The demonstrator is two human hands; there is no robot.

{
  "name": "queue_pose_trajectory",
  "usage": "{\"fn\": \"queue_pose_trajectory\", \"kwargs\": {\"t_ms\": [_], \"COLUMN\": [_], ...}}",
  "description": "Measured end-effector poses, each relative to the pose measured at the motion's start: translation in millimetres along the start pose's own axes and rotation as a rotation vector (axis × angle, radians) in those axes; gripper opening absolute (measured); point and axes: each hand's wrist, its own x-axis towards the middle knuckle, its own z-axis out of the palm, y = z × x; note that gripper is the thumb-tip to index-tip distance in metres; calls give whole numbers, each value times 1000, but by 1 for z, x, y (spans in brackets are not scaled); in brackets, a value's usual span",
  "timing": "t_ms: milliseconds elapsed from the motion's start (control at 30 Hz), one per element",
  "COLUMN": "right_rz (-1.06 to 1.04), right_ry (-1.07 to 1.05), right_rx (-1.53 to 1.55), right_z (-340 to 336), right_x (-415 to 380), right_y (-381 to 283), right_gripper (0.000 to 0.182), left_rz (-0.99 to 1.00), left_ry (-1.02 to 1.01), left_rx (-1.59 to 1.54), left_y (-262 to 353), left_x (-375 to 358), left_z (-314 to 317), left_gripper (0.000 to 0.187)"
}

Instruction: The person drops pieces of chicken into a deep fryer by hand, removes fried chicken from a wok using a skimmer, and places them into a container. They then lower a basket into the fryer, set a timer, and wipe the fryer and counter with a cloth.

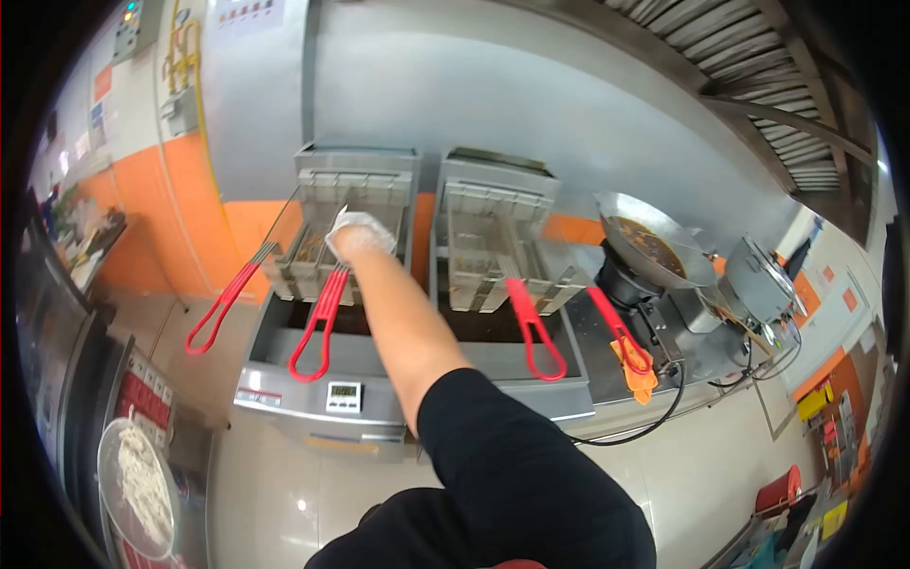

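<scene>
My right hand [361, 235], in a clear plastic glove, reaches over the left deep fryer [393, 379]. It is just above a wire fryer basket [318, 242] whose red handle [318, 327] points toward me. Its fingers are hidden and blurred, so any grip does not show. Beside it lies a second basket's red handle [223, 303], tilted outward. Golden bits show inside the left baskets. Two more baskets [479, 256] with red handles [536, 332] hang raised over the right fryer. My left hand is out of view.
A digital timer [343, 397] sits on the fryer's front. To the right are an orange cloth [637, 375], a wok [664, 261] with dark liquid on a burner, and a large pot [763, 280]. At lower left stands a clear bowl [112, 493] of pale floured pieces.
</scene>
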Motion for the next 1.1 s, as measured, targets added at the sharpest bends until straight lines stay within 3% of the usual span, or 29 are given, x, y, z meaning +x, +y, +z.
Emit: {"fn": "queue_pose_trajectory", "kwargs": {"t_ms": [67, 167, 200, 233, 267, 300, 367, 400, 467, 533, 567, 600, 633, 667, 733, 767, 867, 967, 1000, 1100], "right_rz": [-94, -414, -508, -641, -454, -460, -174, -177, -64, 233, 415, 475, 531, 611, 552, 614, 227, 322, 148, 304], "right_ry": [-54, -161, -180, -1, 23, 60, 34, 101, 17, -160, -327, -315, -558, -426, -183, -130, -378, -207, -273, -47], "right_rx": [-84, -390, -474, -658, -502, -377, -310, -287, -499, -142, 546, 613, 948, 1139, 1184, 1438, 1589, 1672, 1471, 1565], "right_z": [0, -24, -45, -69, -121, -138, -202, -207, -210, -184, -151, -143, -118, -107, -76, -69, -57, -62, -67, -57], "right_x": [-6, 21, 19, 19, -41, -25, -93, -117, -138, -158, -146, -173, -153, -154, -128, -116, -83, -79, -86, -105], "right_y": [2, 6, 6, 13, -4, 24, 39, 72, 136, 185, 260, 211, 249, 228, 223, 211, 243, 235, 245, 246], "right_gripper": [30, 31, 34, 36, 39, 44, 50, 51, 47, 45, 48, 55, 57, 56, 48, 31, 16, 18, 14, 9], "left_rz": [15, 25, 63, 63, 67, 72, 73, 73, 44, 45, 52, 71, 90, 103, 86, 51, 33, 63, 75, 71], "left_ry": [-23, -72, 77, 14, -59, -140, -134, -135, -142, -113, -97, -103, -109, -110, -120, -128, -119, 16, 84, -41], "left_rx": [-11, -52, -152, -160, -165, -171, -142, -142, -89, -60, -42, -16, 9, -9, -69, -110, -157, -150, -148, -128], "left_y": [-10, -20, -9, -13, -13, -12, -8, -15, -21, -23, -23, -35, -47, -55, -54, -48, -38, -14, -8, -9], "left_x": [7, -2, -13, -13, -9, -5, 3, 8, 14, 13, 12, 23, 34, 38, 34, 27, 6, -21, -28, -26], "left_z": [-22, -43, -21, -27, -30, -32, -31, -35, -40, -38, -35, -46, -57, -60, -51, -47, -36, -7, 0, -12], "left_gripper": [39, 41, 34, 34, 33, 32, 34, 34, 40, 43, 44, 45, 46, 46, 45, 45, 44, 41, 40, 37]}}
